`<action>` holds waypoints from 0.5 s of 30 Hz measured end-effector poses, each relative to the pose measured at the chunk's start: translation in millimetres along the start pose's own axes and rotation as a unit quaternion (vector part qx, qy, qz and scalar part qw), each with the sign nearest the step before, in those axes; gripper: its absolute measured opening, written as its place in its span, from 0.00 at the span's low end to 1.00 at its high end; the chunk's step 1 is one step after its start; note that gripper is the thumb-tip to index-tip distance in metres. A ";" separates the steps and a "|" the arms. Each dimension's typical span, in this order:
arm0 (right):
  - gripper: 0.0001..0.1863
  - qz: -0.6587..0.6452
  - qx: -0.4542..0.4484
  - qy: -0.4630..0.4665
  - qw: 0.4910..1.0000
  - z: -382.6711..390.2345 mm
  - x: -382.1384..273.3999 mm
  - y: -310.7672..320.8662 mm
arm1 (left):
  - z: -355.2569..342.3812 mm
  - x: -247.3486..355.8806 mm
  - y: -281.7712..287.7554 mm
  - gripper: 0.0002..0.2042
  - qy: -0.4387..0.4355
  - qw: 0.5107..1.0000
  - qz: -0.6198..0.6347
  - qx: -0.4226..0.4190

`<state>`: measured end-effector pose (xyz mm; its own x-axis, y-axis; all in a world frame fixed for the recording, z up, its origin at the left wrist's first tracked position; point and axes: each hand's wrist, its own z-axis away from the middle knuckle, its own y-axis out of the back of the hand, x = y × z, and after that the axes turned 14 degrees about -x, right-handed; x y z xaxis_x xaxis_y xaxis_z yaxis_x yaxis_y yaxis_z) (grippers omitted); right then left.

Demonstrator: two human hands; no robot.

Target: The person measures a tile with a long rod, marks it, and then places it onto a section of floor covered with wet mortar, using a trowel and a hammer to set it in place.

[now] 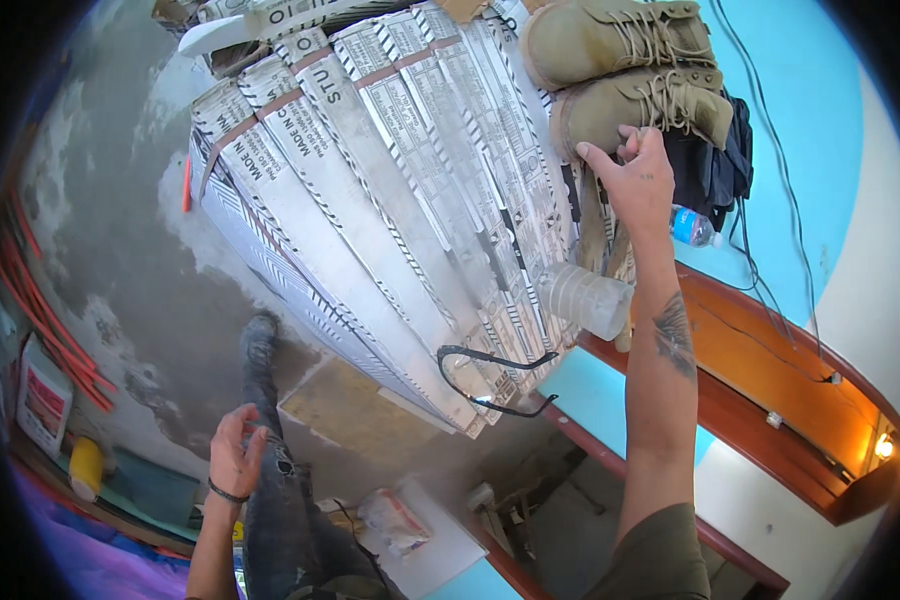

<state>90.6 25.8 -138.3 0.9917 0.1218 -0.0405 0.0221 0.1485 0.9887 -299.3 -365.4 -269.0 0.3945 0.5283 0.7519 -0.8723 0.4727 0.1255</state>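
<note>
My right hand reaches up to the lower of two tan lace-up boots, thumb apart from its loosely curled fingers; whether it touches the boot is unclear. The second boot lies just above it. Both sit at the upper right of a stack of long, white printed packages bound with brown straps. A dark pair of glasses and a large translucent plastic bottle rest on the stack's lower right. My left hand hangs open over my leg at lower left, its fingers slightly bent, holding nothing.
At left are red tubes, a white jug and a yellow cylinder beside stained concrete. Right of the boots are a black bag, a small water bottle, cables and an orange recess with a lit bulb.
</note>
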 end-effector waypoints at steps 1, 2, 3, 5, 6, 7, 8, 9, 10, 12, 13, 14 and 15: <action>0.25 0.004 0.000 -0.011 1.000 0.3 -1.9 -1.1 | 0.6 -3.0 -1.1 0.16 0.006 1.000 0.009 -0.002; 0.25 0.009 0.000 -0.022 1.000 0.3 -3.8 -2.1 | 1.2 -5.9 -1.9 0.16 0.013 1.000 0.018 -0.004; 0.25 0.011 -0.002 -0.021 1.000 0.2 -4.6 -3.1 | 2.0 -8.9 -2.6 0.16 0.014 1.000 0.021 -0.004; 0.25 0.001 0.007 -0.007 1.000 -0.3 -5.3 -4.3 | 4.5 -14.6 -3.1 0.16 0.024 0.999 0.025 -0.003; 0.25 0.002 0.005 -0.006 1.000 -0.8 -6.4 -4.2 | 5.8 -17.2 -2.9 0.16 0.025 0.999 0.027 -0.003; 0.24 0.005 0.005 -0.010 1.000 -1.5 -7.7 -3.7 | 6.4 -19.8 -2.5 0.16 0.026 0.999 0.029 -0.002; 0.24 0.006 0.004 -0.015 1.000 -2.1 -8.8 -3.3 | 7.0 -22.1 -1.7 0.16 0.027 0.999 0.031 -0.001; 0.24 0.007 0.004 -0.014 1.000 -2.5 -9.2 -3.3 | 7.6 -23.8 -0.4 0.16 0.028 0.999 0.032 -0.001; 0.24 0.014 0.001 -0.016 1.000 -2.7 -8.6 -3.3 | 7.8 -25.2 0.6 0.16 0.032 0.999 0.034 -0.001; 0.24 0.021 -0.001 -0.017 1.000 -2.7 -8.2 -4.2 | 7.7 -27.2 3.8 0.16 0.036 0.999 0.036 0.000; 0.24 0.017 -0.001 -0.024 1.000 -2.3 -7.9 -5.0 | 7.3 -27.8 5.9 0.16 0.033 0.999 0.034 0.000; 0.24 0.013 -0.002 -0.032 0.999 -2.1 -8.2 -5.2 | 6.8 -27.7 7.9 0.16 0.030 0.999 0.032 0.001; 0.24 0.013 -0.001 -0.031 0.999 -2.0 -8.8 -4.9 | 5.8 -26.5 9.6 0.16 0.029 0.999 0.032 0.002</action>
<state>81.4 26.0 -143.1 0.9979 0.0641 -0.0058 -0.0037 0.1478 0.9890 -319.8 -379.0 -284.0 0.3549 0.5975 0.7191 -0.8970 0.4343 0.0819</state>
